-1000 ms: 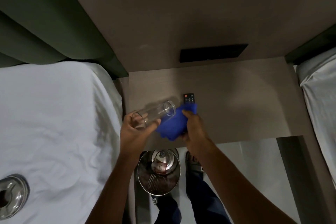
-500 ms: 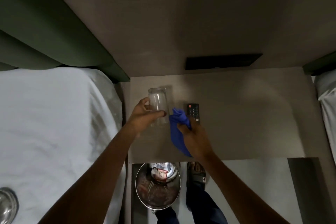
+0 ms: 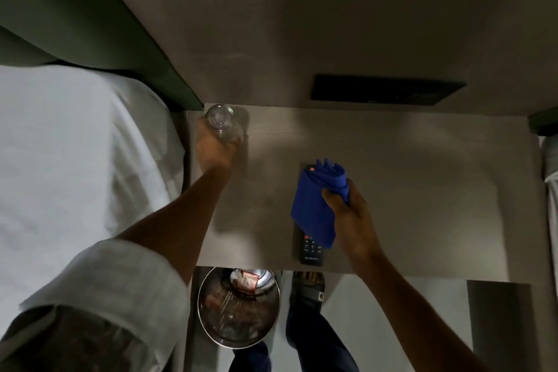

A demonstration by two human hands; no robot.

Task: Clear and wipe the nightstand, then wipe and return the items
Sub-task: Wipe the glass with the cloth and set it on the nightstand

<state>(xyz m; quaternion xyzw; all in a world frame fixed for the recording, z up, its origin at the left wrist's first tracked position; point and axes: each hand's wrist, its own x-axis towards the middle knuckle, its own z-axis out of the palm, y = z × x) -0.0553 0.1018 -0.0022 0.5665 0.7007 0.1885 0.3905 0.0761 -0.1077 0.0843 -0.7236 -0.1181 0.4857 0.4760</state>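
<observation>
The grey wooden nightstand [image 3: 407,190] fills the middle of the head view. My left hand [image 3: 213,146] grips a clear drinking glass [image 3: 222,122] upright at the nightstand's back left corner, its base at or just above the top. My right hand [image 3: 347,208] holds a folded blue cloth [image 3: 317,205] over the nightstand's front middle. A black remote control [image 3: 311,248] lies flat under the cloth; only its two ends show.
A white-sheeted bed [image 3: 75,175] with a green headboard [image 3: 90,24] borders the left side. A steel waste bin [image 3: 238,308] stands on the floor below the nightstand's front edge, beside my sandalled foot [image 3: 308,287]. A black wall panel [image 3: 386,90] sits behind the nightstand. Another bed edge [image 3: 551,166] lies right.
My left hand has carried the glass from the front middle back to the left rear corner, turning it upright. My right hand with the cloth has come away from the glass to above the remote.
</observation>
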